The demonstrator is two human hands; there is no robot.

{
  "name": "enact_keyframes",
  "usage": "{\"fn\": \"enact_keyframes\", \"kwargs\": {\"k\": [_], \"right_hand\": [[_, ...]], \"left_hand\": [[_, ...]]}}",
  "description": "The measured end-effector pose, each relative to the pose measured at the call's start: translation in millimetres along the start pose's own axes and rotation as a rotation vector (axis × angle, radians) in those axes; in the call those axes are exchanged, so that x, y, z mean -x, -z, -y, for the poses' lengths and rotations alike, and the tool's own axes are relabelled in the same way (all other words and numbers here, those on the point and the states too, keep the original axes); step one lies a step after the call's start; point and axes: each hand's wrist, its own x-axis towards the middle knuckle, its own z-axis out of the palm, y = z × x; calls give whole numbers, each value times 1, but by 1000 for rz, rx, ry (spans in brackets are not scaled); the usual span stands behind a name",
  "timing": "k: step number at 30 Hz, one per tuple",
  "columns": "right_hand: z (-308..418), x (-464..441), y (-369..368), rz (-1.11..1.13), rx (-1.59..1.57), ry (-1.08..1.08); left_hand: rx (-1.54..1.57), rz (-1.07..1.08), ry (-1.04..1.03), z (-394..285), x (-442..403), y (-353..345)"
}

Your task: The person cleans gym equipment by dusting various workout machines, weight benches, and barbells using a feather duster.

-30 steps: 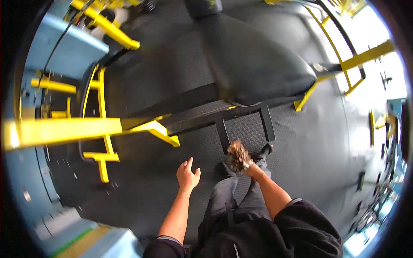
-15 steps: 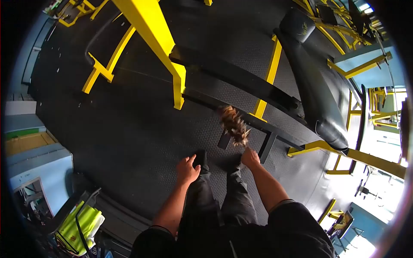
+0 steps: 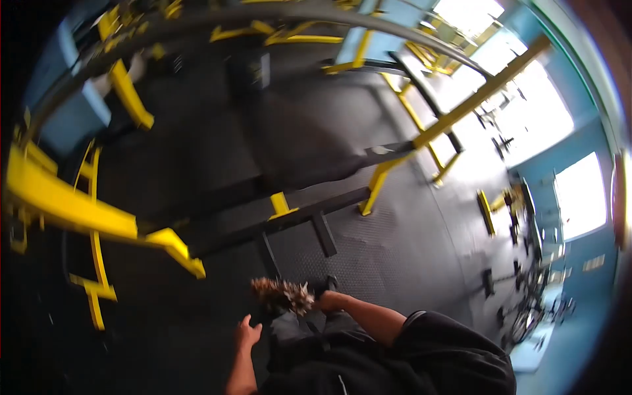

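My right hand point(image 3: 329, 301) is closed at one end of a brown feather duster point(image 3: 283, 296). Its handle is mostly hidden by my fingers. The feathers point left, above my legs and just short of a weight bench's low black frame. My left hand point(image 3: 247, 332) hangs in the air at the lower left of the duster, empty, with fingers apart. In front of me stands the bench, with a dark pad point(image 3: 309, 145) and yellow supports point(image 3: 376, 187).
A thick yellow beam point(image 3: 72, 204) stands at the left. A long bar point(image 3: 263, 12) arches across the top. Black rubber flooring point(image 3: 401, 250) lies around the bench. Weights and machines point(image 3: 526, 303) line the right side by bright windows point(image 3: 582, 194).
The view has swung to the right, bringing the bench in front of me and the windows into sight. The duster, still in my right hand, now points left instead of forward.
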Motion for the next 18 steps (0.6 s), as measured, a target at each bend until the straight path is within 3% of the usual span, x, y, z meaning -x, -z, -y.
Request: {"fn": "enact_keyframes", "kwargs": {"k": [1,3,5,7,8,9,11,13,14,15,16,17,18], "right_hand": [[-22,14,-1,-62,-8,74],[-35,74,36,21,66,8],[-103,81,21,-105,652,435],[-145,106,13,-125,436,162],[-166,116,9,-29,603,143],[-201,108,-19,-101,67,-145],[-209,177,-2,-24,307,-51],[-287,161,-67,-129,-184,-28],[-310,166,-89,-264,-91,-8],[-352,141,-141,-242,-791,-172],[-336,195,-113,-262,-784,-392],[-399,129,-197,-347,-543,-290],[-372,194,-148,-309,-1161,-718]], "left_hand": [[-75,65,-17,-15,-3,13],[-153,114,-76,-28,-24,15],[-233,161,-115,-60,-47,27],[-295,164,-103,-104,-59,29],[-333,163,-130,-129,-62,27],[-348,164,-159,-162,-64,19],[-380,169,-206,-219,-71,0],[-368,180,-226,-265,-80,-45],[-379,180,-241,-286,-78,-70],[-258,191,-225,-308,-78,-101],[-147,201,-206,-324,-82,-128],[-109,258,-196,-335,-91,-160],[-74,313,-183,-344,-95,-190]]}}
